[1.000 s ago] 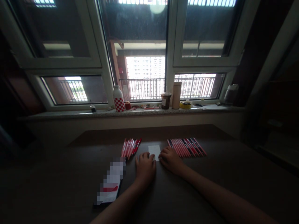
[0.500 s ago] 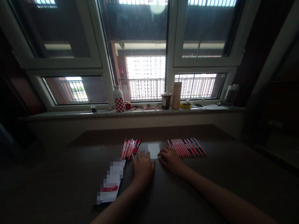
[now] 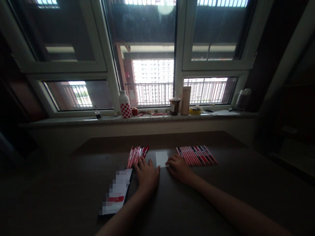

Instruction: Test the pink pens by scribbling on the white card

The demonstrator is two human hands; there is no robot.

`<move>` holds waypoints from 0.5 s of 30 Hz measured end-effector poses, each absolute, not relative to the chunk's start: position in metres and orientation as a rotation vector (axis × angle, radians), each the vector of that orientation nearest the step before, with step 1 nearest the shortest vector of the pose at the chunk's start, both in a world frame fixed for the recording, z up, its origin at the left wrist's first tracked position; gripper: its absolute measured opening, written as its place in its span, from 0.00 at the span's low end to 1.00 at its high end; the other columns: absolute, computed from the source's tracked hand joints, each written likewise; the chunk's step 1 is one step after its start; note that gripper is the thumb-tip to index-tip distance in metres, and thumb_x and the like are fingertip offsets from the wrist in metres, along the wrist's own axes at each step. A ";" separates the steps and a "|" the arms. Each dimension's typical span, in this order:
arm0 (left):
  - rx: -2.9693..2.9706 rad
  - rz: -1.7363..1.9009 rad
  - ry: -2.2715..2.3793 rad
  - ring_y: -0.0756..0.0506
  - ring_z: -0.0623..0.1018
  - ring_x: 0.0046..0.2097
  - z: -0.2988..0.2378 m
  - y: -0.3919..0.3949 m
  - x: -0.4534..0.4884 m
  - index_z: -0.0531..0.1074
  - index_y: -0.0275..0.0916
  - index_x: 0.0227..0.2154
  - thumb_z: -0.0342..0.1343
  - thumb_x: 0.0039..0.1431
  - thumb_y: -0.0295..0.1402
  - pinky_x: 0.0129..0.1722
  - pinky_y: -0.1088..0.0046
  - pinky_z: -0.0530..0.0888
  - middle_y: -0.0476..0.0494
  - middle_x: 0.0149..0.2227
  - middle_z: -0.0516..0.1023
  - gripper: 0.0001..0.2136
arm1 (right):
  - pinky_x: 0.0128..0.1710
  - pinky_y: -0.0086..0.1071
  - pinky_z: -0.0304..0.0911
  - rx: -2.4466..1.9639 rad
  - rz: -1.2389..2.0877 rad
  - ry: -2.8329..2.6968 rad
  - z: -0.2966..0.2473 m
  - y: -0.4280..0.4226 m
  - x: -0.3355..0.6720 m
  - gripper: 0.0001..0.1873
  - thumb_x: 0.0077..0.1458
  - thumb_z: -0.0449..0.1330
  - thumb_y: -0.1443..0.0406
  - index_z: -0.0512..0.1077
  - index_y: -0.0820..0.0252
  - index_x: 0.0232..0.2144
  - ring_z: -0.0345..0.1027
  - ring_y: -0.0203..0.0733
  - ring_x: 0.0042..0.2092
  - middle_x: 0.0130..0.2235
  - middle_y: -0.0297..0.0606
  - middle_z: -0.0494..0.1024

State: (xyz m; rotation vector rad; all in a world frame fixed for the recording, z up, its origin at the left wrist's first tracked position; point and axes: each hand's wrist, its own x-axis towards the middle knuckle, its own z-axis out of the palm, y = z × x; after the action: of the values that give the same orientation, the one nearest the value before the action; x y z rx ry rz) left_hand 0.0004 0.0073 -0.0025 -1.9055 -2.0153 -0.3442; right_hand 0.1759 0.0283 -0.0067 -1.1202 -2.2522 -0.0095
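On the dark table, a small white sheet of paper lies between my hands. My left hand is open, fingers spread, its tips at the lower ends of a group of red and pink pens; it grips none of them. At the paper's lower right corner are the bent, closed fingers of my right hand, which pinch or press its edge. Beyond that hand, a row of red, pink and black pens lies side by side.
Left of my left forearm lies a dark-edged flat case, its top blurred out. On the windowsill at the back stand a checkered bottle, a drink cup, a tan cylinder and a yellow tape roll.
My left hand has shifted slightly left, away from the paper and towards the left group of pens. The right hand and the paper stay in place.
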 end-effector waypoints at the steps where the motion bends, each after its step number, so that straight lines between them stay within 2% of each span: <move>1: -1.907 -0.345 -2.011 0.30 0.56 0.63 -0.002 0.007 0.000 0.66 0.31 0.54 0.41 0.59 0.47 0.59 0.43 0.46 0.23 0.58 0.63 0.28 | 0.48 0.38 0.57 -1.117 -0.008 -2.253 -0.007 0.028 0.176 0.08 0.56 0.57 0.67 0.74 0.57 0.39 0.60 0.44 0.47 0.40 0.38 0.74; 9: -1.948 -0.429 -1.967 0.31 0.58 0.61 -0.001 0.004 0.000 0.68 0.37 0.52 0.42 0.60 0.44 0.59 0.41 0.45 0.31 0.57 0.66 0.24 | 0.48 0.37 0.58 -1.121 0.010 -2.251 -0.007 0.028 0.177 0.08 0.56 0.57 0.67 0.74 0.57 0.39 0.60 0.43 0.47 0.40 0.38 0.74; 15: -1.906 -0.406 -2.001 0.30 0.58 0.61 -0.002 0.004 0.001 0.66 0.34 0.54 0.42 0.59 0.46 0.59 0.41 0.45 0.26 0.57 0.65 0.26 | 0.48 0.38 0.58 -1.125 0.011 -2.253 -0.006 0.027 0.177 0.08 0.56 0.57 0.67 0.74 0.58 0.39 0.60 0.44 0.47 0.40 0.39 0.74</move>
State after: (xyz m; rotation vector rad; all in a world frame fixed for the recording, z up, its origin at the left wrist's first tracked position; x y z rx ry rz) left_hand 0.0012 0.0044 -0.0019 -1.9058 -2.0008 -0.4064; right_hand 0.1769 0.0274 -0.0061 -1.1253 -2.2534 0.0113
